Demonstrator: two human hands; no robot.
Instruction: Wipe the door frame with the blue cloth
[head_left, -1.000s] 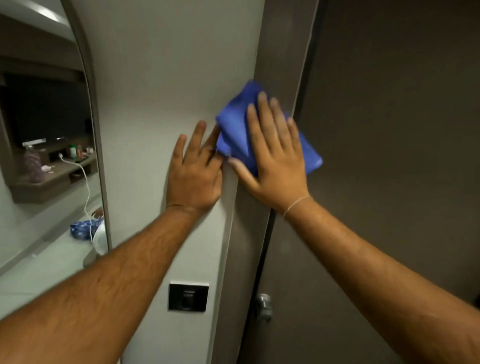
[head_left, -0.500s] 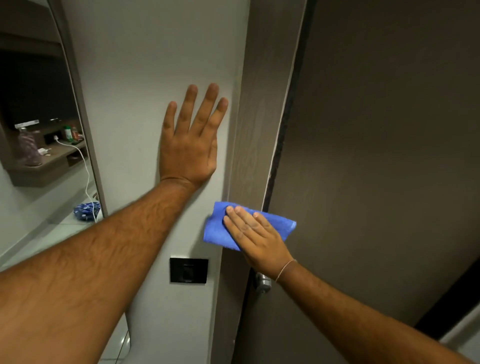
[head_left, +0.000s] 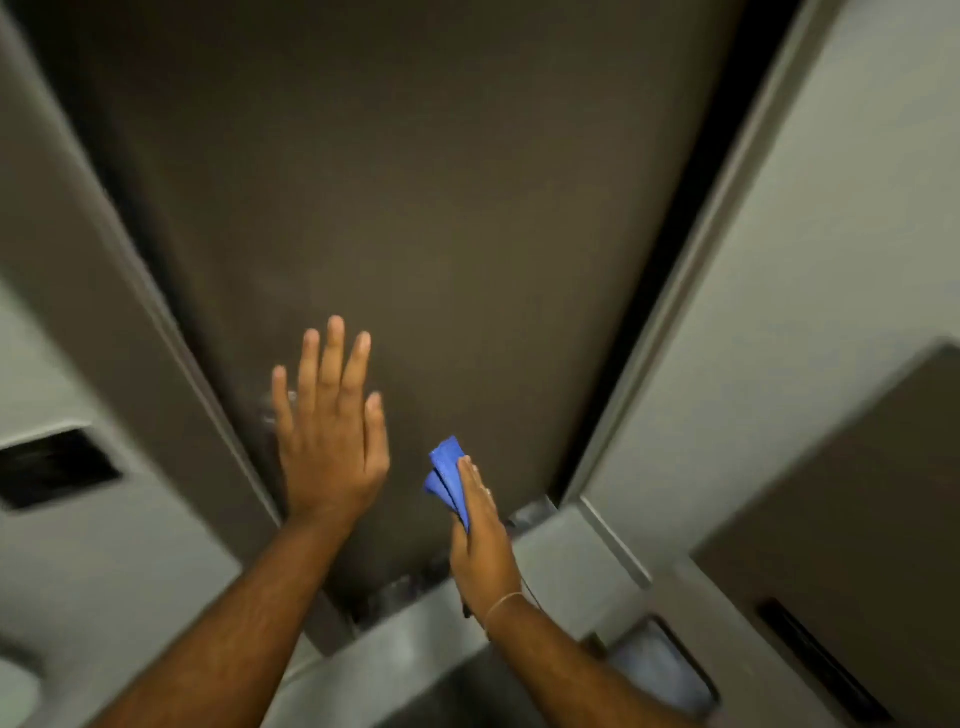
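The dark brown door (head_left: 441, 208) fills the middle of the view, with its frame running down the left side (head_left: 130, 332) and the right side (head_left: 675, 322). My left hand (head_left: 327, 436) lies flat on the door, fingers spread, holding nothing. My right hand (head_left: 480, 535) holds the folded blue cloth (head_left: 445, 480) low in front of the door, away from both frame sides. The cloth sticks out above my fingers. The image is blurred by motion.
A black switch plate (head_left: 52, 475) sits on the grey wall at the left. Grey wall (head_left: 831, 260) and a dark panel (head_left: 857, 545) stand at the right. The floor edge (head_left: 426, 623) runs below the door.
The view swung right and down, from the left frame to the whole door. My left hand moved from the wall onto the door. My right hand took the cloth off the left frame and lower.
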